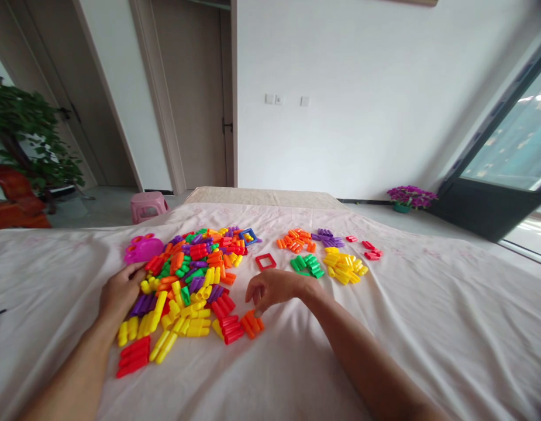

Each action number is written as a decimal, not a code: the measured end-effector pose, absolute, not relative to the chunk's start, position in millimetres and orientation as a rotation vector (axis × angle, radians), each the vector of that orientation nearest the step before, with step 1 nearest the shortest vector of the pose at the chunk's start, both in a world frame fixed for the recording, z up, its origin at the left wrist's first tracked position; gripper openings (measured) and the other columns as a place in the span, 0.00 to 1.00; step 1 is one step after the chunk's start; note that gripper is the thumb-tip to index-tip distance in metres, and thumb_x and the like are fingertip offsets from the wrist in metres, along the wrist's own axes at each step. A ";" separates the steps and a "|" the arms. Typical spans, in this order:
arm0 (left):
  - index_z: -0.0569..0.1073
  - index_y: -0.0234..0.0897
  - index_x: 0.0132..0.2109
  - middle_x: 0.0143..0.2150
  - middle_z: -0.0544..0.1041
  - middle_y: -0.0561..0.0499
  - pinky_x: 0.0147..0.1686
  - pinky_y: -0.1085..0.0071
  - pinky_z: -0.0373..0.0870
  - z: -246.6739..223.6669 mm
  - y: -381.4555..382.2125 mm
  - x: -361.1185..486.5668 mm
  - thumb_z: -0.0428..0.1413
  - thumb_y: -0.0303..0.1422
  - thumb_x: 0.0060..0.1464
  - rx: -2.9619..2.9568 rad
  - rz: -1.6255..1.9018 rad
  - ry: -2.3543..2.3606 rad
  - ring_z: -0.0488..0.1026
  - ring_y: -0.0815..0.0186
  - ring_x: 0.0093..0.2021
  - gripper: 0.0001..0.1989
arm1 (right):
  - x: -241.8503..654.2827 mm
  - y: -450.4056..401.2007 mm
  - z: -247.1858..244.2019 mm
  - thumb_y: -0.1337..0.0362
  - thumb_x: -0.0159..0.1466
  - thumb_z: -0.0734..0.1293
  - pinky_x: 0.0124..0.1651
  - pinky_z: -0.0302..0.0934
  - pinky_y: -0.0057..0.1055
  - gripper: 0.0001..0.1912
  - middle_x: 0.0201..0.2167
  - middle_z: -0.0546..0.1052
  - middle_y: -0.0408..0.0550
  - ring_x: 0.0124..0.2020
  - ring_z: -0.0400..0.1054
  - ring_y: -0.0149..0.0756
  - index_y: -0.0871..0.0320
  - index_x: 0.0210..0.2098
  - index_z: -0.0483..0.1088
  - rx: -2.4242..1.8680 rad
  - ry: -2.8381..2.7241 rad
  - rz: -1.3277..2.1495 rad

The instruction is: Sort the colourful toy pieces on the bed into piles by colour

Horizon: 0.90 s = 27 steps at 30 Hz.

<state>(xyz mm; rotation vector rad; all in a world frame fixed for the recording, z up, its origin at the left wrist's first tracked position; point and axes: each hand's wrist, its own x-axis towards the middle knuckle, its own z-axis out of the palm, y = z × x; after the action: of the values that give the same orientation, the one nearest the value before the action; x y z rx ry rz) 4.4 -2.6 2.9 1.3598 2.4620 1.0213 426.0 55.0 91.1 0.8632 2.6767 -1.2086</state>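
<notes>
"Fingers [251, 285] of the right hand [279, 285] are curled, the thumb [262, 303] angled downward, from where I sit. What's under them?"

"An orange piece [252, 325], beside the near right edge of the heap [200, 264]. I see the thumb tip right at it, but I can't tell whether the grip is closed on it."

"How does it look to you?"

"Bright, glossy plastic: short rounded tubes side by side, making a ribbed little slab. Just to its left I have a red piece [231, 330], ridged in the same way."

"And the left hand [120, 292]?"

"At the heap's left side, near yellow pieces [128, 331]. I can't tell its grip either."

"I get the heap as a jumble of smooth red, yellow, green, purple and orange tubes. Anything else shaped differently?"

"A flat pink shape [148, 251] with rounded lobes, and a hollow red square frame [266, 267] beyond the right hand."

"Farther right I see an orange pile [295, 240], a purple pile [327, 238], a green pile [308, 266], a yellow pile [344, 266] and scattered red pieces [372, 255]."

"All on a pale, softly creased cloth [428, 327]. Past it, I make out a pink stool [148, 204]."
</notes>
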 end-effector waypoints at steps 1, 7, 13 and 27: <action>0.76 0.40 0.56 0.46 0.82 0.44 0.38 0.69 0.69 3.0 -2.5 4.5 0.48 0.49 0.60 1.342 1.024 2.460 0.77 0.57 0.43 0.26 | 423.3 51.2 91.5 0.54 0.50 0.78 0.33 0.61 0.22 0.24 0.36 0.80 0.41 0.34 0.73 0.32 0.54 0.45 0.78 0.822 2.655 -1.168; 0.76 0.39 0.57 0.45 0.82 0.44 0.37 0.69 0.69 10.3 -3.6 9.6 0.50 0.46 0.59 1.290 1.007 2.487 0.77 0.56 0.42 0.26 | 415.7 36.3 92.5 0.54 0.48 0.79 0.30 0.56 0.23 0.23 0.36 0.78 0.41 0.32 0.68 0.32 0.55 0.41 0.76 0.746 2.734 -0.818; 0.77 0.38 0.56 0.44 0.83 0.45 0.36 0.69 0.69 11.8 -3.9 10.8 0.51 0.46 0.58 1.275 1.029 2.475 0.78 0.56 0.42 0.25 | 429.0 55.9 88.7 0.60 0.52 0.76 0.29 0.52 0.23 0.16 0.32 0.75 0.40 0.30 0.66 0.29 0.58 0.38 0.74 1.041 2.894 -0.910; 0.75 0.40 0.57 0.51 0.81 0.43 0.42 0.66 0.69 6.1 -1.1 4.8 0.49 0.50 0.58 1.262 1.001 2.455 0.77 0.52 0.49 0.27 | 537.4 140.6 73.3 0.72 0.58 0.63 0.45 0.63 0.30 0.22 0.44 0.80 0.52 0.43 0.73 0.38 0.61 0.52 0.74 2.672 2.767 -0.322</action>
<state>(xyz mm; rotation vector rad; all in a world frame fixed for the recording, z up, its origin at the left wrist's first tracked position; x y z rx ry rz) 4.8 -1.1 6.1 1.2615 2.4547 1.0012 537.4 140.6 73.3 2.6723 2.7674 -0.3216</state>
